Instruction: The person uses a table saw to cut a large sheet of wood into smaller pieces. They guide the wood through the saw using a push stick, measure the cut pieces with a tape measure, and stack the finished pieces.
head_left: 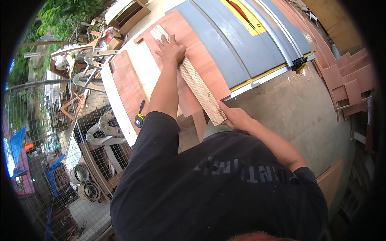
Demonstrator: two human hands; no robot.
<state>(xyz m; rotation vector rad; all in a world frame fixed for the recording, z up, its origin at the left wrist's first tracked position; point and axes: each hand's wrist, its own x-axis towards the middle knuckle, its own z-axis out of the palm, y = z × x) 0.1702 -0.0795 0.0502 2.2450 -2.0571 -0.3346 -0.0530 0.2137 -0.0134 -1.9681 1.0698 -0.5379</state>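
Observation:
A long, narrow strip of plywood [200,87] with layered edges lies slantwise across a reddish plywood sheet [201,52]. Its near end juts past the sheet toward my body. My left hand [171,50] presses on the strip near its far end, flat, with the fingers spread. At the near end my right hand [236,117] grips the strip from the right side, thumb along the edge; its other fingers are partly hidden. The sheet overlaps the grey top of a table saw [233,52], whose blade [243,14] shows in a yellow insert.
A metal rip fence [277,44] crosses the saw table. Left of the sheet are a white board [120,102] and a yellow-black tape measure [139,120]. Reddish plywood offcuts [350,86] are piled at right. Wire fencing [44,120] and folding metal legs [106,128] stand at left.

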